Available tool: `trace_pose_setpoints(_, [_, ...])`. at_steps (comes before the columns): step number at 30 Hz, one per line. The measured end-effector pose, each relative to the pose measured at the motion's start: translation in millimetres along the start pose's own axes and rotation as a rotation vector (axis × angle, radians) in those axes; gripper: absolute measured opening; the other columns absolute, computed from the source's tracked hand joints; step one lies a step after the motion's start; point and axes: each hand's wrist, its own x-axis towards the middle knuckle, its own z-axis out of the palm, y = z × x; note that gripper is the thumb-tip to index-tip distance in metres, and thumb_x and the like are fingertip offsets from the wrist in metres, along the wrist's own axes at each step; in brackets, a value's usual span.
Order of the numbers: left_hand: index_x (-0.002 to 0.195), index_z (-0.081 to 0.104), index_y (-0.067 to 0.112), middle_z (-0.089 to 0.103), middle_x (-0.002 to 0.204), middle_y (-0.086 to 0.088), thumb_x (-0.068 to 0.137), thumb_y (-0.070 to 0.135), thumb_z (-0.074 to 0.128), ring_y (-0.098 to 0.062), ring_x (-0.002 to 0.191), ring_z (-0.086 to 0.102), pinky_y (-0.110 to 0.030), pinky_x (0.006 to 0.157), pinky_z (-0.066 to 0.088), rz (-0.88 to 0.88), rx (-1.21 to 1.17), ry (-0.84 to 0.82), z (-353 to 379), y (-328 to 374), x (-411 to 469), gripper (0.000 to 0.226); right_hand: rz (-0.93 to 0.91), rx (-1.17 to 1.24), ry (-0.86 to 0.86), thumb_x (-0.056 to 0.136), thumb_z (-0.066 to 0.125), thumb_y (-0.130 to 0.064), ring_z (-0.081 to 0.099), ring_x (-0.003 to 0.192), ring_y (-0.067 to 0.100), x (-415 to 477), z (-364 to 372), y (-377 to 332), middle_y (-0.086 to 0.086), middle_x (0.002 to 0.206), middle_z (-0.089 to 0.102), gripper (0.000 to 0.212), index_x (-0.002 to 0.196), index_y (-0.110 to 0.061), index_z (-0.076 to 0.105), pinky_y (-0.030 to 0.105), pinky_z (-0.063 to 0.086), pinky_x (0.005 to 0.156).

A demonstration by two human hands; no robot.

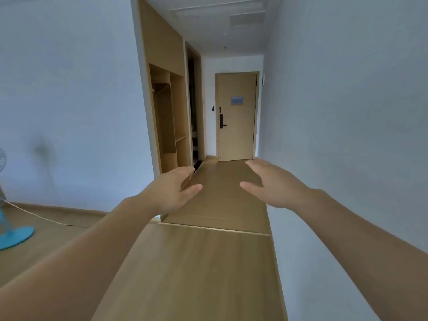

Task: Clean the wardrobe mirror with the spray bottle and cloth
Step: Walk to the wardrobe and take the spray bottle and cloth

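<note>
Both my arms reach forward at chest height. My left hand (pixel 171 188) is open, palm turned inward, fingers spread and empty. My right hand (pixel 275 184) mirrors it about a hand's width to the right, also open and empty. Ahead on the left stands a light wooden wardrobe (pixel 166 112) with open shelves and a hanging rail. No mirror, spray bottle or cloth shows in the view.
A long wooden desktop (pixel 196 269) runs along the white right wall below my arms. A corridor leads to a closed wooden door (pixel 236 117) with a black lock. A blue standing fan (pixel 14 235) with a white cable is at the far left.
</note>
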Motion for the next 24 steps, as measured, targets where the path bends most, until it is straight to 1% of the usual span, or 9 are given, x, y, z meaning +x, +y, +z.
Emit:
trace_pose_setpoints(3, [0.149, 0.027, 0.029, 0.032, 0.155, 0.007, 0.094, 0.055, 0.043, -0.017, 0.135, 0.039, -0.027, 0.101, 0.035, -0.002, 0.007, -0.035, 6, -21, 31, 0.064, 0.03, -0.007, -0.003, 0.096, 0.043, -0.055, 0.029, 0.144, 0.018, 32, 14, 6, -0.002, 0.161, 0.018, 0.07, 0.154, -0.025, 0.018, 0.04, 0.031, 0.114])
trace_pose_setpoints(6, [0.149, 0.027, 0.028, 0.033, 0.154, 0.006, 0.094, 0.054, 0.044, -0.018, 0.135, 0.039, -0.034, 0.106, 0.037, 0.0, 0.016, -0.063, 15, -46, 63, 0.063, 0.067, -0.021, -0.017, 0.096, 0.043, -0.054, 0.03, 0.143, 0.018, 66, 31, 13, -0.001, 0.161, 0.019, 0.069, 0.153, -0.025, 0.019, 0.04, 0.031, 0.114])
trace_pose_setpoints(8, [0.149, 0.028, 0.028, 0.035, 0.153, 0.006, 0.094, 0.055, 0.043, -0.019, 0.134, 0.04, -0.036, 0.108, 0.038, 0.008, 0.023, -0.07, 22, -64, 84, 0.063, 0.087, -0.029, -0.024, 0.096, 0.043, -0.054, 0.029, 0.143, 0.019, 87, 41, 18, -0.001, 0.161, 0.019, 0.069, 0.154, -0.025, 0.018, 0.039, 0.031, 0.114])
trace_pose_setpoints(11, [0.148, 0.027, 0.032, 0.034, 0.153, 0.008, 0.092, 0.058, 0.043, -0.019, 0.133, 0.042, -0.041, 0.107, 0.041, -0.013, 0.026, -0.115, 35, -88, 115, 0.064, 0.113, -0.047, -0.047, 0.097, 0.042, -0.054, 0.028, 0.144, 0.017, 111, 58, 28, 0.0, 0.161, 0.018, 0.07, 0.154, -0.023, 0.017, 0.037, 0.03, 0.114])
trace_pose_setpoints(14, [0.147, 0.027, 0.034, 0.033, 0.154, 0.009, 0.09, 0.06, 0.044, -0.018, 0.133, 0.042, -0.039, 0.107, 0.042, -0.006, -0.008, -0.131, 48, -105, 137, 0.065, 0.144, -0.063, -0.055, 0.097, 0.041, -0.054, 0.025, 0.145, 0.017, 130, 70, 40, 0.0, 0.162, 0.017, 0.071, 0.154, -0.023, 0.016, 0.036, 0.027, 0.114])
trace_pose_setpoints(17, [0.148, 0.027, 0.033, 0.035, 0.153, 0.009, 0.091, 0.06, 0.044, -0.016, 0.132, 0.043, -0.036, 0.106, 0.041, 0.015, -0.022, -0.131, 61, -116, 157, 0.065, 0.167, -0.067, -0.06, 0.096, 0.042, -0.055, 0.025, 0.145, 0.017, 147, 81, 53, 0.0, 0.162, 0.017, 0.071, 0.154, -0.023, 0.017, 0.036, 0.027, 0.114])
trace_pose_setpoints(21, [0.147, 0.029, 0.031, 0.039, 0.15, 0.008, 0.092, 0.058, 0.045, -0.016, 0.128, 0.046, -0.04, 0.104, 0.045, 0.019, -0.041, -0.163, 80, -123, 188, 0.064, 0.186, -0.065, -0.07, 0.096, 0.041, -0.057, 0.025, 0.145, 0.017, 171, 95, 76, 0.0, 0.162, 0.018, 0.071, 0.154, -0.023, 0.018, 0.037, 0.027, 0.115])
trace_pose_setpoints(24, [0.148, 0.03, 0.031, 0.04, 0.15, 0.007, 0.092, 0.058, 0.045, -0.016, 0.127, 0.047, -0.04, 0.104, 0.045, 0.03, -0.044, -0.165, 100, -127, 213, 0.064, 0.187, -0.063, -0.076, 0.096, 0.041, -0.057, 0.027, 0.144, 0.018, 194, 107, 99, 0.0, 0.161, 0.019, 0.071, 0.154, -0.023, 0.018, 0.036, 0.028, 0.114])
